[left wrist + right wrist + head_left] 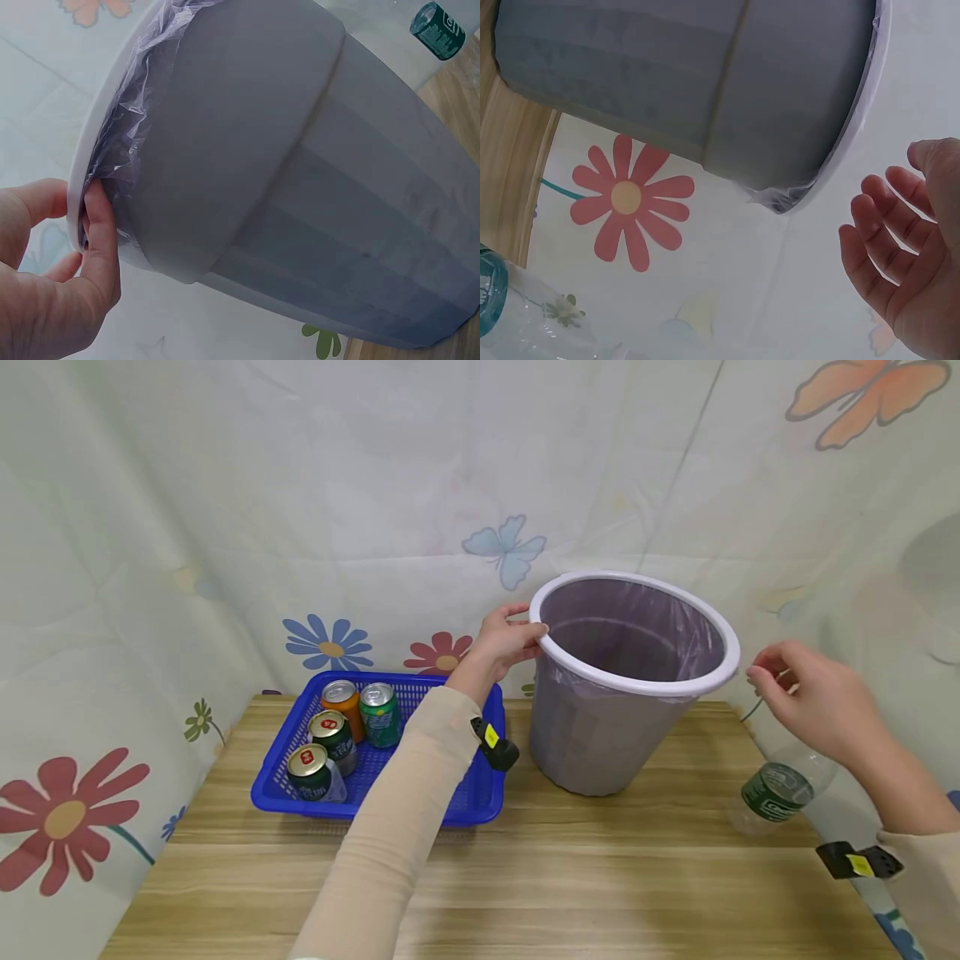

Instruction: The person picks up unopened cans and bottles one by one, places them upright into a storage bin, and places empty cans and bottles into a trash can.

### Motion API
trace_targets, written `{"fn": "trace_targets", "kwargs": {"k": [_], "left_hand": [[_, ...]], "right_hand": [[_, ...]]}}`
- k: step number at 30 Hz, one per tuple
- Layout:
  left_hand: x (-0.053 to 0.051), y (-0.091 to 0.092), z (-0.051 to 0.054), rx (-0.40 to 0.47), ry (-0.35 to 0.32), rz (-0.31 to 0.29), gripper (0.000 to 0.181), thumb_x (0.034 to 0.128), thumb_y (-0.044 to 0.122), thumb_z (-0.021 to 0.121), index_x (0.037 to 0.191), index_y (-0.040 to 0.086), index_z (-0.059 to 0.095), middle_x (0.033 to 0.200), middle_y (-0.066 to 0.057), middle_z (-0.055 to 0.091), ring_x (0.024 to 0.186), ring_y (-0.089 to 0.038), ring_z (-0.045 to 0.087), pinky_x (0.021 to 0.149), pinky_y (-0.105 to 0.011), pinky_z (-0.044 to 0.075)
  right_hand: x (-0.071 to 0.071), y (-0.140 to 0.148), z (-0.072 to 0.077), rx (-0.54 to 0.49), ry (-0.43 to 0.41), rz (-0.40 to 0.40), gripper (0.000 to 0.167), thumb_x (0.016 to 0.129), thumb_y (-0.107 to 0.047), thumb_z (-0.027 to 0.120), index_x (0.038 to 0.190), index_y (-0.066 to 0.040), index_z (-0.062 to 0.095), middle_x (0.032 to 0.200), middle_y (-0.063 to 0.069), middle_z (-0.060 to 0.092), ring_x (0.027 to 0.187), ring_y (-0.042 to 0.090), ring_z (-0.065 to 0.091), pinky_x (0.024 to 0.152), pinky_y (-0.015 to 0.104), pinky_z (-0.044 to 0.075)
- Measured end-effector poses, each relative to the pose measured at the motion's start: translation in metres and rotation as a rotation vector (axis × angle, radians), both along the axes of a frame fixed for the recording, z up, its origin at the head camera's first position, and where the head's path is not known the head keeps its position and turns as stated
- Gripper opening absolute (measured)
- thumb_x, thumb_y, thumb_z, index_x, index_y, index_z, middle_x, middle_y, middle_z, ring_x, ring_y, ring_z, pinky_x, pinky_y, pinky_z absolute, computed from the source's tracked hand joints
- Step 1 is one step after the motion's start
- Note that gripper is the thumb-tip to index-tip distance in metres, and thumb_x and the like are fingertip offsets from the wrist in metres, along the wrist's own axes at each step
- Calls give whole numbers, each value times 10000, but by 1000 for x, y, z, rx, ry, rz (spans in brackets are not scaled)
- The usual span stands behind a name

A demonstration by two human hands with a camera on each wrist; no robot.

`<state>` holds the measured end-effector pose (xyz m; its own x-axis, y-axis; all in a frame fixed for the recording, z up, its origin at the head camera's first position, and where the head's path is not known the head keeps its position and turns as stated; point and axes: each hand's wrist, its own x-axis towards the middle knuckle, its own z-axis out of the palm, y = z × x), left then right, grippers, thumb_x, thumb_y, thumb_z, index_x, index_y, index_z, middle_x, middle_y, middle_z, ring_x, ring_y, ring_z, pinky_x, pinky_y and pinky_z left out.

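Observation:
A grey trash can (600, 735) with a white rim ring (637, 681) and a thin purple liner bag (622, 627) stands at the back of the table. My left hand (502, 643) grips the rim's left side, thumb on the outer face and fingers tucked beneath, as the left wrist view shows. To the right of the rim, apart from it, my right hand (817, 702) hangs in the air with loosely bent fingers and nothing in them. Below that hand is a clear plastic bottle (776, 793) with a green label, partly hidden by it.
Left of the can sits a blue plastic basket (465, 814) holding several drink cans, among them a green can (380, 717) and an orange can (343, 706). Everything stands on a wood-grain table (570, 877). A flower-printed curtain (420, 485) hangs close behind.

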<state>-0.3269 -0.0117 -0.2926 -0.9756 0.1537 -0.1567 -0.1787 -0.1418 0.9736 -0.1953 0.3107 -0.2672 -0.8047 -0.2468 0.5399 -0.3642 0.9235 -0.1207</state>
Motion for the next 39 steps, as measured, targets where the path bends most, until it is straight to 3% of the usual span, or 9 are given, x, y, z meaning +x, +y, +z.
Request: {"fn": "trace_targets", "kwargs": {"k": [9,11,16,24,31,33,36,38,39], "left_hand": [[0,0,0,2,0,-3,501,836,58,655,1288,139,455,1073,-108,594,739,-156,630,714,-275,556],[0,0,1,-1,0,-4,499,840,58,650,1290,139,451,1078,-110,593,745,-159,630,720,-276,556],[-1,0,0,-5,-2,-6,501,842,62,648,1293,140,444,1075,-107,587,755,-167,634,720,-274,555],[-1,0,-1,-6,2,-2,507,831,70,665,1284,143,451,1062,-105,594,755,-175,639,709,-272,557],[-1,0,0,-7,4,-5,506,841,57,647,1295,137,439,1078,-109,585,747,-170,628,713,-269,556],[0,0,1,-5,1,-3,505,839,53,648,1293,137,441,1075,-108,586,744,-168,628,706,-267,556],[0,0,1,-1,-1,-1,509,834,51,653,1291,136,443,1068,-106,594,747,-176,631,700,-271,558],[0,1,1,-1,-1,5,505,834,46,652,1287,131,446,1052,-102,598,751,-181,635,700,-274,558],[0,0,1,-3,0,4,505,835,48,651,1289,130,444,1048,-100,598,753,-182,635,704,-276,558]], "right_hand": [[14,11,-12,-122,-8,-45,196,886,-97,576,1037,28,570,898,210,617,748,235,567,583,-28,287],[17,13,-15,-148,-4,-58,208,892,-100,570,1046,40,567,917,222,607,774,74,525,603,-49,276],[22,21,-23,-214,-27,-100,262,918,-120,536,1104,64,549,988,248,579,818,-157,358,632,-61,252],[30,32,-43,-279,-18,-194,362,929,-170,524,1230,31,510,1135,251,552,901,27,447,681,-66,211],[36,36,-62,-383,19,-265,422,931,-199,511,1306,-10,460,1204,245,523,973,-194,329,763,-56,224],[38,37,-66,-404,11,-287,442,932,-200,506,1329,-17,439,1239,246,503,1085,-125,382,781,-48,226],[42,40,-73,-427,-9,-308,476,933,-192,496,1367,-24,396,1314,251,444,1240,219,422,844,-25,211],[44,42,-77,-446,-30,-318,507,933,-179,490,1394,-22,352,1351,273,386,1236,453,346,1006,114,280],[45,42,-79,-458,-38,-326,521,931,-176,489,1407,-30,334,1365,277,360,1259,452,317,1061,204,282]]}}
